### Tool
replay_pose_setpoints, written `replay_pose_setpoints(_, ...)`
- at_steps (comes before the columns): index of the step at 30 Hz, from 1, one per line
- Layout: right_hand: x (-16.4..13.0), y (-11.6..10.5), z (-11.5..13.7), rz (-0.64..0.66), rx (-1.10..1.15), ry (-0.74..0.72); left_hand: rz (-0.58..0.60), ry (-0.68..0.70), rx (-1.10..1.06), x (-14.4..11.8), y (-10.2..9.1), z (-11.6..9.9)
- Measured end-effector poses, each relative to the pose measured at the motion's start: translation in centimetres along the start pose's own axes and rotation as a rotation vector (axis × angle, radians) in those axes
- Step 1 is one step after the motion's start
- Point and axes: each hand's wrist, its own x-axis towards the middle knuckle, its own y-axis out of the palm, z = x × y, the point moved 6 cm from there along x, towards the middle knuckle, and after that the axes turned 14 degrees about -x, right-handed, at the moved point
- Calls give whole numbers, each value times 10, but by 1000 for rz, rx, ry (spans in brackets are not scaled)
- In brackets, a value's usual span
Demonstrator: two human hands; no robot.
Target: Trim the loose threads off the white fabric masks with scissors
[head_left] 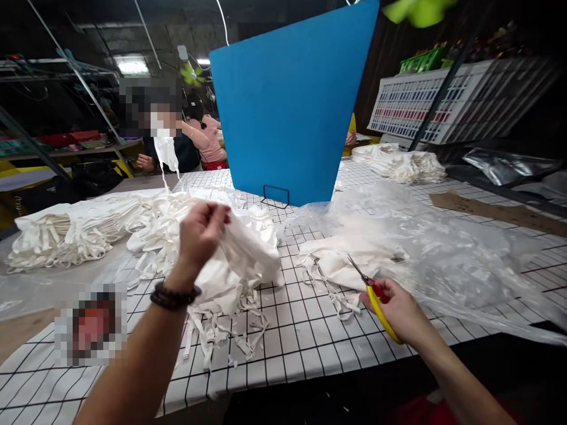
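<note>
My left hand is raised above the table, fingers pinched on a white cloth piece whose straps hang down to the checked tablecloth. A dark bead bracelet circles that wrist. My right hand rests near the table's front edge and grips yellow-handled scissors, blades pointing up-left toward a flat white cloth piece.
A blue divider board stands mid-table. Stacks of white cloth lie left, more far right. Clear plastic sheeting spreads on the right. People sit behind the table at left. A colour chart rack stands at back right.
</note>
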Motion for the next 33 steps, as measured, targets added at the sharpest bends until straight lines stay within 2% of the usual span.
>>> replay_pose_setpoints(2,1,2,0,-21,-119,40,-30,60,228,38,-14,2)
replay_pose_setpoints(4,1,14,13,16,-169,38,23,19,467,52,-13,9)
replay_pose_setpoints(6,4,30,32,34,-213,5,88,-74,610,39,-1,18)
replay_pose_setpoints(8,10,43,49,5,-279,-21,146,-150,593,8,20,23)
replay_pose_setpoints(10,13,49,62,-25,-329,-28,262,-224,425,-33,50,29)
replay_pose_setpoints(11,12,49,68,-32,-327,-29,360,-335,306,-55,67,37)
replay_pose_setpoints(13,1,44,80,-46,-250,-58,585,-641,-13,-102,103,53)
replay_pose_setpoints(14,-9,39,87,-43,-184,-90,653,-804,-202,-123,119,59)
replay_pose_setpoints(16,-38,33,105,-5,-12,-200,691,-1097,-546,-157,145,66)
replay_pose_setpoints(18,-71,34,123,91,122,-316,645,-1333,-808,-179,163,68)
replay_pose_setpoints(21,-112,51,139,286,239,-398,645,-1556,-1055,-200,180,62)
replay_pose_setpoints(23,-126,62,140,337,230,-407,741,-1631,-1114,-210,185,54)
replay_pose_setpoints(26,-133,72,136,324,162,-392,874,-1669,-1079,-222,184,47)
replay_pose_setpoints(30,-139,79,131,387,140,-352,811,-1610,-955,-220,186,53)
replay_pose_setpoints(33,-143,78,129,442,144,-339,803,-1509,-856,-212,197,58)
